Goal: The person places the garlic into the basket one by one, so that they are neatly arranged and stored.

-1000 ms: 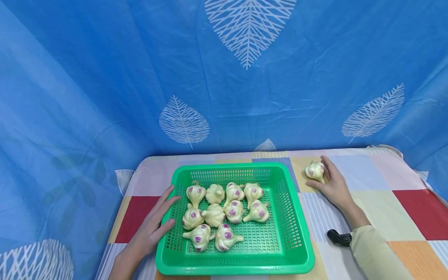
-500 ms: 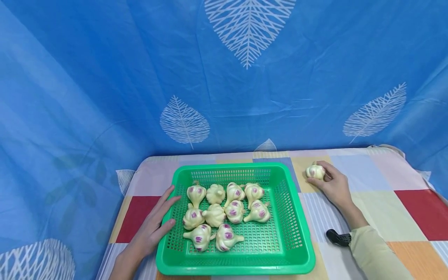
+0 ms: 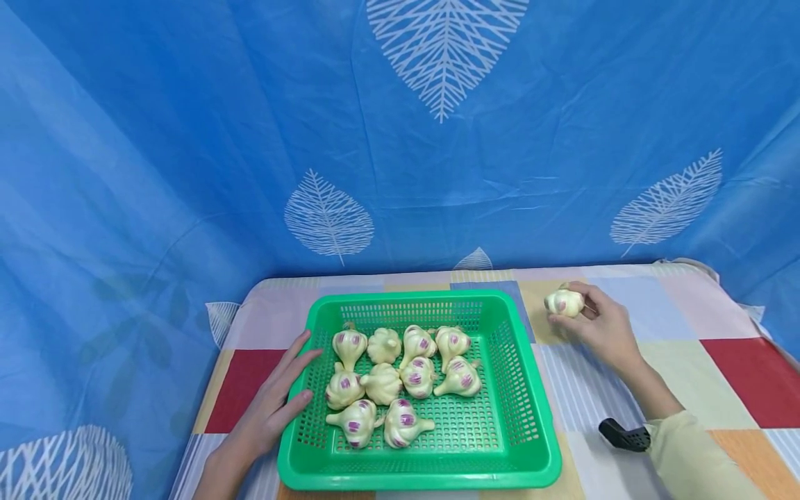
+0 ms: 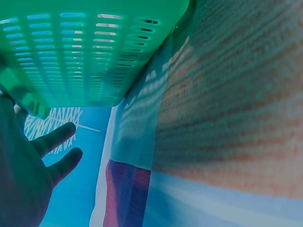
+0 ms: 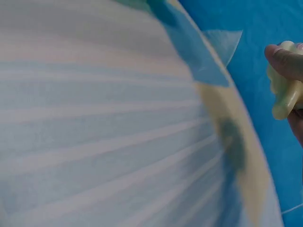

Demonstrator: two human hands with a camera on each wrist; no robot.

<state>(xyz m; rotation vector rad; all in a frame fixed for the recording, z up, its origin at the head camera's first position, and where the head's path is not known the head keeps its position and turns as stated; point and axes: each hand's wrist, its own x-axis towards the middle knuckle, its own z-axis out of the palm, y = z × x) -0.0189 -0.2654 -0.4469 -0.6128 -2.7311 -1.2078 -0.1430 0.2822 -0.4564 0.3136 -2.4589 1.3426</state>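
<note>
Between the thumb and fingers of my right hand [image 3: 603, 326] is a garlic bulb [image 3: 564, 303], cream with purple streaks. In the right wrist view the same garlic bulb [image 5: 284, 87] appears raised off the cloth, the thumb over it. My left hand [image 3: 265, 403] lies along the left side of a green plastic basket [image 3: 419, 480], fingers extended at its rim. The left wrist view shows spread fingers [image 4: 59, 139] beside the basket's slotted wall [image 4: 75, 56]. Inside the basket sit several garlic bulbs [image 3: 382, 384], mostly toward its left and middle.
A patchwork cloth [image 3: 669, 368] covers the table. Behind it hangs a blue curtain [image 3: 531, 201] with white leaf prints. A black device [image 3: 625, 436] sticks out by the right sleeve [image 3: 694, 451].
My right fingers have closed round the garlic bulb and lifted it a little off the cloth, its stem turning. The right wrist has shifted slightly rightward. The left hand and basket stay put.
</note>
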